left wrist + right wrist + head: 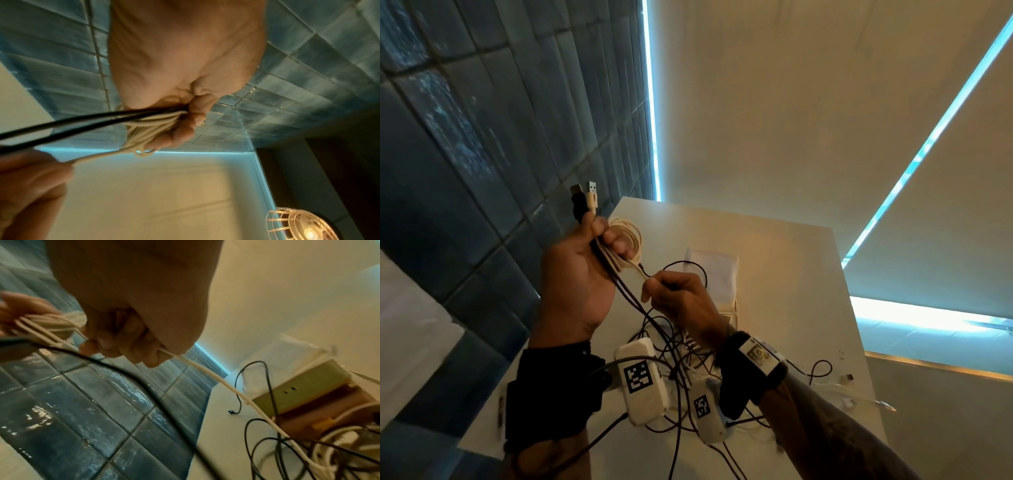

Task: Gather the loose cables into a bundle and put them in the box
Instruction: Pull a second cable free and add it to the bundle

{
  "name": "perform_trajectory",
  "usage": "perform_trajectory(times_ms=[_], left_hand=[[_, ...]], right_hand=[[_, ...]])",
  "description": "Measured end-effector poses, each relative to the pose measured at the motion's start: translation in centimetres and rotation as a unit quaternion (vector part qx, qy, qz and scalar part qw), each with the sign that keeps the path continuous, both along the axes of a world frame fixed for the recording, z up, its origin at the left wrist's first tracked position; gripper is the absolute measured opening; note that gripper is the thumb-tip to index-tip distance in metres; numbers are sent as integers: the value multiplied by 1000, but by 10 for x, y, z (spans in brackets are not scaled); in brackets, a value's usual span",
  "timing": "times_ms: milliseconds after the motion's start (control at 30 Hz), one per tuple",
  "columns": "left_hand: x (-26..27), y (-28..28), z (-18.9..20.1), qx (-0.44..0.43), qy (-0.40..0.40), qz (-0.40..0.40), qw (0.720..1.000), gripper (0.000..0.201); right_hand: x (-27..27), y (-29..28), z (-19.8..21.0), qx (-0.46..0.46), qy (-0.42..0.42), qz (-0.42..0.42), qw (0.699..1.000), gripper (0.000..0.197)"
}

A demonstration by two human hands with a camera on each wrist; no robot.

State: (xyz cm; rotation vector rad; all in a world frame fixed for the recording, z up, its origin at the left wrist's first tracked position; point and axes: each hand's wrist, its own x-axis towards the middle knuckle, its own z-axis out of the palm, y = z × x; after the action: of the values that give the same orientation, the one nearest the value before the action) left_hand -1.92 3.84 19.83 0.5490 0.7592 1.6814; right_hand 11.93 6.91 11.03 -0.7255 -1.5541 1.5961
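My left hand [599, 240] is raised above the table and grips a coiled white cable [631, 240] together with black cables [633, 301]; a black and a white USB plug [591, 193] stick up past the thumb. In the left wrist view the white coil [144, 131] sits inside the curled fingers. My right hand [664, 284] pinches the white cable's loose run [216, 379] just right of the coil. A tangle of black and white cables [688, 370] lies on the white table [791, 274] below both wrists. The open box [719, 274] stands behind the hands.
A blue tiled wall [465, 154] runs along the table's left side. Loose cable ends and a small plug [847, 377] lie near the table's right edge. Window blinds [825, 102] hang behind the table. A lit lamp [304, 227] shows in the left wrist view.
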Motion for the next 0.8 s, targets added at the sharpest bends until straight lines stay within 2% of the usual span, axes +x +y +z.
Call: perform_trajectory(times_ms=[233, 367, 567, 667, 800], left_hand=[[0, -7, 12, 69, 43, 19, 996, 52], [-3, -9, 13, 77, 54, 12, 996, 40], [-12, -11, 13, 70, 65, 28, 995, 43], [-11, -7, 10, 28, 102, 18, 994, 39], [-3, -1, -2, -40, 155, 29, 987, 34]], right_hand=[[12, 3, -53, -2, -117, -62, 991, 25], [14, 4, -72, -21, -149, -85, 985, 27], [25, 5, -102, -69, -230, -134, 961, 27], [24, 14, -83, -89, -191, -202, 956, 23], [12, 22, -12, -27, -70, -228, 971, 17]])
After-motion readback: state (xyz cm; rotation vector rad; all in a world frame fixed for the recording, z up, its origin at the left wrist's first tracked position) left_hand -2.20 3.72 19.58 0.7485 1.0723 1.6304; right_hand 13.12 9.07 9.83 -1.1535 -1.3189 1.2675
